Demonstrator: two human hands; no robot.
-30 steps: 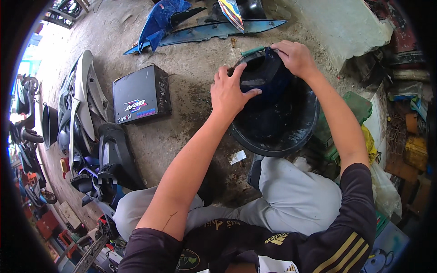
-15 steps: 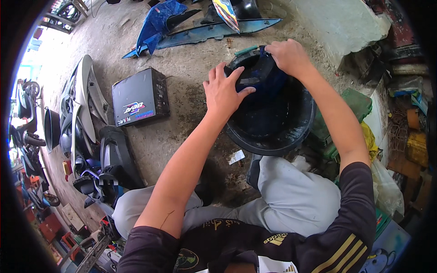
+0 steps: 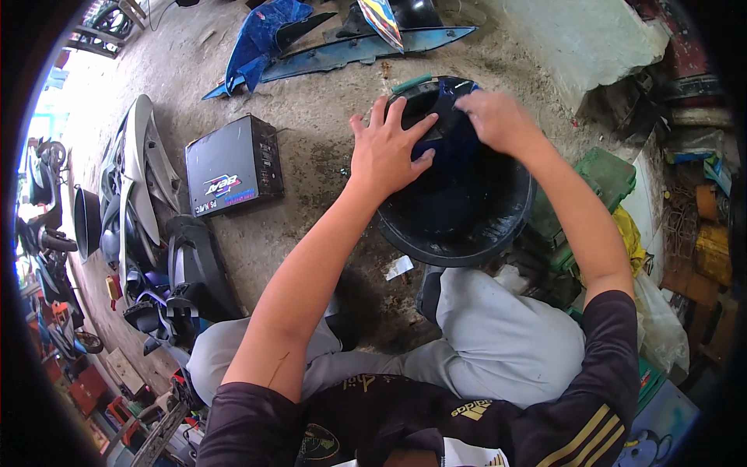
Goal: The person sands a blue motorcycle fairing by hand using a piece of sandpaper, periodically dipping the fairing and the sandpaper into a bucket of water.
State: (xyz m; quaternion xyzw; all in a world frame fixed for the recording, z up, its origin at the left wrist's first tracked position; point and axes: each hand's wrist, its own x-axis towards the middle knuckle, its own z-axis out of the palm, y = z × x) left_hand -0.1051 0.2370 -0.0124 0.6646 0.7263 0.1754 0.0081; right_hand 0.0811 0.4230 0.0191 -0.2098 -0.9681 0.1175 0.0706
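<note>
A round black basin stands on the floor in front of my knees. Leaning inside its far part is a dark blue, glossy plastic panel. My left hand grips the panel's left side, thumb and forefinger against it and the other fingers spread over the basin's rim. At the panel's upper right, my right hand has its fingers curled in against the surface. They are slightly blurred, and whatever they hold is hidden. A green strip sits at the basin's far rim.
Left of the basin is a black box. Grey and black motorcycle fairings lie farther left, blue body panels beyond the basin. A green case and a yellow bag lie to the right, a concrete block at far right.
My right hand has moved from the panel's top edge slightly down and right across its face. The left hand has stayed at the panel's side, and the view has shifted slightly.
</note>
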